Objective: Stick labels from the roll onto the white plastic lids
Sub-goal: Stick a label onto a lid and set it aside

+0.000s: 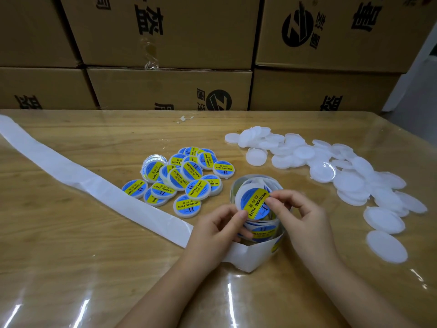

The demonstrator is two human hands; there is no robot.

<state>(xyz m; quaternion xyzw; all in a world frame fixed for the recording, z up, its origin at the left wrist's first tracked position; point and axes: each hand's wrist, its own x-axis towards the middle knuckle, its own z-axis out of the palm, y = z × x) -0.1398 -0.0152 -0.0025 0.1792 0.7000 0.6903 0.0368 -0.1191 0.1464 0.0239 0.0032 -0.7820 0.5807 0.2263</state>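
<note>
A white plastic lid with a blue and yellow label (pixel 251 200) is held above the label roll (pixel 260 230), tilted toward me. My left hand (pixel 214 229) pinches the lid's lower left edge with thumb and fingers. My right hand (pixel 299 213) pinches the label's right edge on the lid with thumb and forefinger. The roll stands on the wooden table (pixel 71 256) between my hands, with more labels visible inside it.
Several labelled lids (pixel 179 178) lie in a pile left of the roll. A heap of plain white lids (pixel 343 171) spreads across the right side. A long strip of empty backing paper (pixel 71 176) runs off to the far left. Stacked cardboard boxes (pixel 165 88) line the table's far edge.
</note>
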